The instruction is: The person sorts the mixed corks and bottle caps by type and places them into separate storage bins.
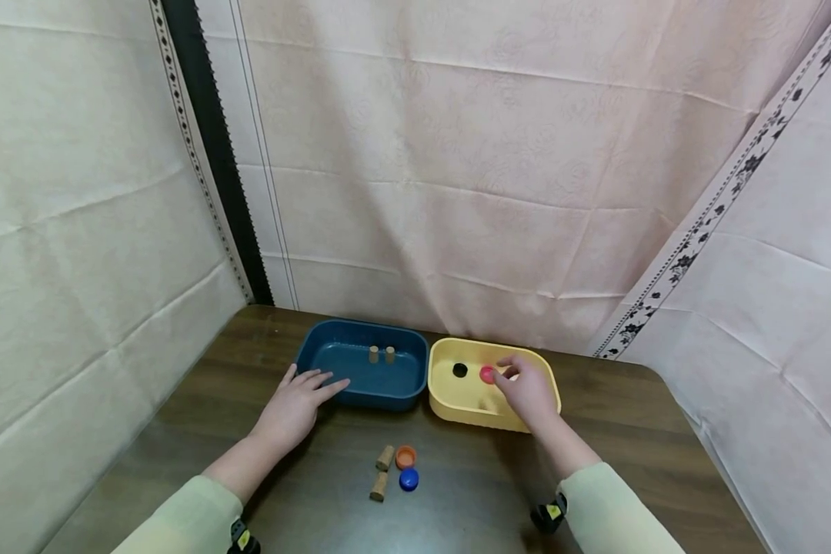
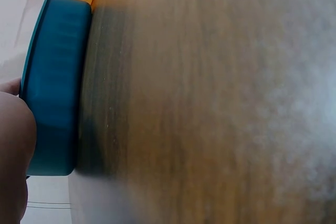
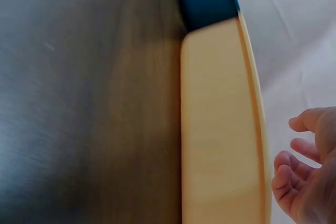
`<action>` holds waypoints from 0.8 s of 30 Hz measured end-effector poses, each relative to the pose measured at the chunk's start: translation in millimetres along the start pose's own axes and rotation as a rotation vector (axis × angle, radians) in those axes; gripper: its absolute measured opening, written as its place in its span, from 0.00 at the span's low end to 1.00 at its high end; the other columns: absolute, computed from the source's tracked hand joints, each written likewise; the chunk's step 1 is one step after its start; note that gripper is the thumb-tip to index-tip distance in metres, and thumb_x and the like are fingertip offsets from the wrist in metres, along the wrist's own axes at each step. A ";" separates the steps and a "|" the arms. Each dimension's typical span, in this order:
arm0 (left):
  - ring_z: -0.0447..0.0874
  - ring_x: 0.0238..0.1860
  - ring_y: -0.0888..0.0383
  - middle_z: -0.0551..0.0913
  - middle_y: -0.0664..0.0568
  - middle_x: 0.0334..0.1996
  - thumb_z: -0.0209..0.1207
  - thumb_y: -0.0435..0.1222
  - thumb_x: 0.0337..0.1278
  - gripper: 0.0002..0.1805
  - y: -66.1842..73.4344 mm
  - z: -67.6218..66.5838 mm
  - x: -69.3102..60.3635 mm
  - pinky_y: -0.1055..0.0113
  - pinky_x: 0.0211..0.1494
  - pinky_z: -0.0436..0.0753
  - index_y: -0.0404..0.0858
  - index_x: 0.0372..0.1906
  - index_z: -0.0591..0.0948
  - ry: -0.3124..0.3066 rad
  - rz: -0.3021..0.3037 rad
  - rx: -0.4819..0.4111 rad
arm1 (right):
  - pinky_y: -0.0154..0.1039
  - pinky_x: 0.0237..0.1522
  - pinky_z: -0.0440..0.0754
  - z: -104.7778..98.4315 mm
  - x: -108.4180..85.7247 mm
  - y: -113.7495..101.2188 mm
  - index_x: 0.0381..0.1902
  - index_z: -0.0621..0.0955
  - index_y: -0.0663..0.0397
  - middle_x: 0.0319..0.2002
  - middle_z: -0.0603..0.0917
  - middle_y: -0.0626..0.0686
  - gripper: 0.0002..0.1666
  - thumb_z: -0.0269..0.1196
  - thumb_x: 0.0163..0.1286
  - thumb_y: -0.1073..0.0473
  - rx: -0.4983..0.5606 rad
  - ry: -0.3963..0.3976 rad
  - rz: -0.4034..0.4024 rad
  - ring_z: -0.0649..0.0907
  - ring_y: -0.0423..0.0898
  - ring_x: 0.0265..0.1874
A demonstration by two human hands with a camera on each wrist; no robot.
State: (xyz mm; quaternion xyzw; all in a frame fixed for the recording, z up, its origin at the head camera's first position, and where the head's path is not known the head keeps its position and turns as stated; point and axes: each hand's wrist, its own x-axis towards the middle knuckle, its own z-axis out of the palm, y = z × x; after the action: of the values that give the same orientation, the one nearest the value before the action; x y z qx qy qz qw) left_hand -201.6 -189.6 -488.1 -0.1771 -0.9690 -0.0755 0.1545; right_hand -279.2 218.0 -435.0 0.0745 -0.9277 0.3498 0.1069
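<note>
My left hand (image 1: 294, 408) has its fingers spread at the near left corner of the blue tray (image 1: 318, 391), with the thumb by the front rim. Inside that tray two corks (image 1: 373, 354) stand upright. Over the right side of the yellow tray (image 1: 450, 409) is my right hand (image 1: 528, 388), fingers loosely bent. Its thumb is close to a red bottle cap (image 1: 487, 375); contact cannot be made out. In the right wrist view, nothing shows between the fingers of the right hand (image 3: 310, 166). A black bottle cap (image 1: 460, 370) lies left of the red one.
On the table (image 1: 471, 492), in front of the trays, lie two corks (image 1: 378, 486), an orange cap (image 1: 405, 457) and a blue cap (image 1: 408, 480). The trays stand side by side near the back cloth (image 1: 415, 192). More cloth hangs on both sides.
</note>
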 end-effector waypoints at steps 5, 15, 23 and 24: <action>0.72 0.65 0.43 0.78 0.47 0.63 0.56 0.20 0.59 0.37 0.3 -1.2 -0.1 0.35 0.72 0.55 0.56 0.68 0.75 0.002 0.001 -0.002 | 0.36 0.26 0.76 2.3 -27.5 -12.4 0.45 0.85 0.54 0.31 0.81 0.50 0.15 0.70 0.64 0.53 0.045 -0.049 0.004 0.77 0.44 0.26; 0.72 0.66 0.43 0.78 0.47 0.63 0.58 0.21 0.58 0.36 1.7 -3.1 0.3 0.35 0.72 0.54 0.56 0.68 0.75 0.009 0.002 0.010 | 0.35 0.31 0.79 5.2 -64.0 -21.2 0.44 0.85 0.51 0.30 0.79 0.47 0.12 0.71 0.63 0.58 0.128 -0.130 0.038 0.78 0.44 0.28; 0.71 0.66 0.43 0.78 0.47 0.63 0.59 0.22 0.59 0.36 2.3 -1.5 -0.2 0.36 0.73 0.54 0.56 0.68 0.75 0.001 -0.001 0.014 | 0.35 0.30 0.78 8.5 -71.4 -23.8 0.40 0.86 0.48 0.29 0.80 0.45 0.08 0.71 0.62 0.59 0.136 -0.132 0.011 0.78 0.42 0.27; 0.71 0.66 0.43 0.78 0.47 0.63 0.59 0.22 0.59 0.35 2.3 -1.0 -0.1 0.36 0.73 0.54 0.56 0.68 0.75 0.000 -0.002 0.018 | 0.35 0.31 0.78 9.5 -72.1 -24.2 0.40 0.86 0.48 0.29 0.80 0.45 0.08 0.71 0.62 0.59 0.132 -0.139 0.001 0.78 0.42 0.27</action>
State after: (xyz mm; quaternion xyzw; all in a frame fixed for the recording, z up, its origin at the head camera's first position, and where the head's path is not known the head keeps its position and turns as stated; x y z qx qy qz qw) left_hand -200.4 -187.7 -487.0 -0.1750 -0.9698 -0.0671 0.1559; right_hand -205.8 198.2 -444.7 0.1053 -0.9079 0.4041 0.0368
